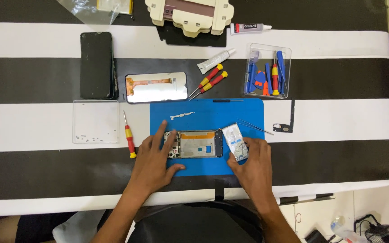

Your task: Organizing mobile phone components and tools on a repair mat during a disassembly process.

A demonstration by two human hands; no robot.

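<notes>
- Both forearms come in from the near edge of the striped table [32,130] and meet over the blue mat [248,112].
- On the mat's near half lies the opened phone frame [196,144], long side parallel to the near edge.
- Left hand [151,164] lies flat over the frame's left end: fingers spread, forefinger stretched past the frame's far left corner, thumb on the mat just below the frame's near edge.
- Right hand [253,164] pinches the silver battery [236,141] between thumb and fingers; the battery is tilted, its left corner touching the frame's right end, the rest off the frame, over the mat.
- To do this well, I judge the left hand should press the frame down firmly so it cannot slide, and the right hand should grip the battery by its edges without bending it.
- Keep the battery flat and clear of sharp tools; the tweezers [255,127] lie just beyond the right fingers.
- Red-handled screwdriver [129,139] lies just left of the mat, near the left wrist.
- Spare screen [156,87] and tool tray [267,71] sit toward the far edge, well apart from both hands.
</notes>
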